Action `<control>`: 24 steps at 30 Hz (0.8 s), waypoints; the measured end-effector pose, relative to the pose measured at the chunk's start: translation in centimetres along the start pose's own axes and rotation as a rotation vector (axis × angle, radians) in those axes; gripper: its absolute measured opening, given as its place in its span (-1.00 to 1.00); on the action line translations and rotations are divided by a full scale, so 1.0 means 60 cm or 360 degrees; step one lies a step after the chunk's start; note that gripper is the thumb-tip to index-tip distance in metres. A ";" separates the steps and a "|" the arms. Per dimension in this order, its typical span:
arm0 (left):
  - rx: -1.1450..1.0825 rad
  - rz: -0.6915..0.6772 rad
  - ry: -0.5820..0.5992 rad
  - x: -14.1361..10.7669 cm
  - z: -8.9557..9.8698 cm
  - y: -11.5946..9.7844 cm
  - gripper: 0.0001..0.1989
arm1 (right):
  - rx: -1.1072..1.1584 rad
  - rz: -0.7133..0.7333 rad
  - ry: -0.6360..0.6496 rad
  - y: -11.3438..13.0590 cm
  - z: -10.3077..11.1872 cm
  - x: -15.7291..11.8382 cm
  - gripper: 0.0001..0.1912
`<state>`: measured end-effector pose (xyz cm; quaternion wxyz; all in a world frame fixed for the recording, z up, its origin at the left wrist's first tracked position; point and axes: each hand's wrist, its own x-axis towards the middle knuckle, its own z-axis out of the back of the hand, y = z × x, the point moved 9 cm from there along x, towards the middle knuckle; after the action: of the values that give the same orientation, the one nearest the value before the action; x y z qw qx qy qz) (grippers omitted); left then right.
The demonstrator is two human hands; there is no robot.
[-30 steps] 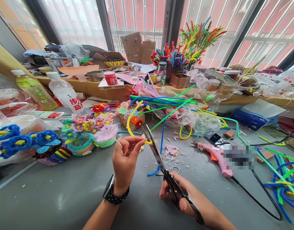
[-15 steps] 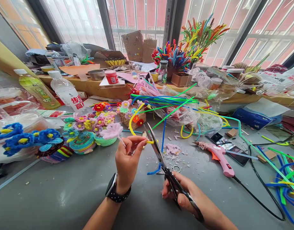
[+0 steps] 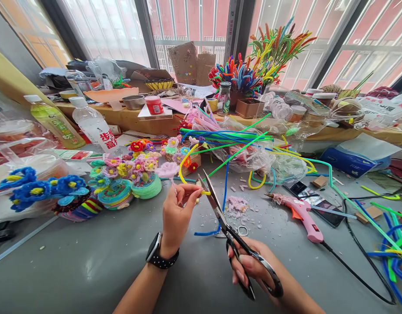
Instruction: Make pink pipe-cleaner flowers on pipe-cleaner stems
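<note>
My left hand (image 3: 177, 216), with a black watch on its wrist, pinches a short end of yellow pipe cleaner (image 3: 206, 192) between thumb and forefinger. A pale pink fuzzy flower (image 3: 168, 169) rises from the same hand, its stem held in the curled fingers. In my right hand (image 3: 253, 264) are black-handled scissors (image 3: 224, 224), the fingers in the handle loops. Their blades point up and away, parted around or right beside the yellow end. A curved yellow pipe cleaner (image 3: 182, 165) shows behind the left hand; whether it joins the pinched end I cannot tell.
Pink fluff scraps (image 3: 237, 204) lie beyond the scissors. To the right are a pink glue gun (image 3: 304, 216), a phone (image 3: 314, 204) and tangled pipe cleaners (image 3: 392, 261). Fuzzy flowers in small baskets (image 3: 146, 187) stand left, near bottles (image 3: 94, 126). Green and blue pipe cleaners (image 3: 227, 136) lie behind.
The scissors' handles have spread wider and the blades have parted more. The left hand with the flower has shifted slightly right, and the view has moved a little.
</note>
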<state>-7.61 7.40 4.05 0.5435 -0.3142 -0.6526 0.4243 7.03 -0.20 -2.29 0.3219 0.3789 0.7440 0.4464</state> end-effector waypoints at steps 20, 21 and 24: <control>0.0358 0.0315 0.0408 0.014 -0.014 0.041 -0.68 | 0.0354 -0.0166 -0.0060 -0.034 0.012 0.005 -0.67; 0.0346 0.0314 0.0430 0.015 -0.014 0.040 -0.68 | 0.0348 -0.0169 -0.0056 -0.032 0.013 0.004 -0.68; 0.0295 0.0312 0.0440 0.018 -0.012 0.037 -0.67 | 0.0288 -0.0201 -0.0048 -0.029 0.013 0.002 -0.68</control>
<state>-7.24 9.48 2.59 0.6106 -0.3803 -0.4961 0.4863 7.13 -0.27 -4.19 0.3252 0.3653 0.7987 0.3505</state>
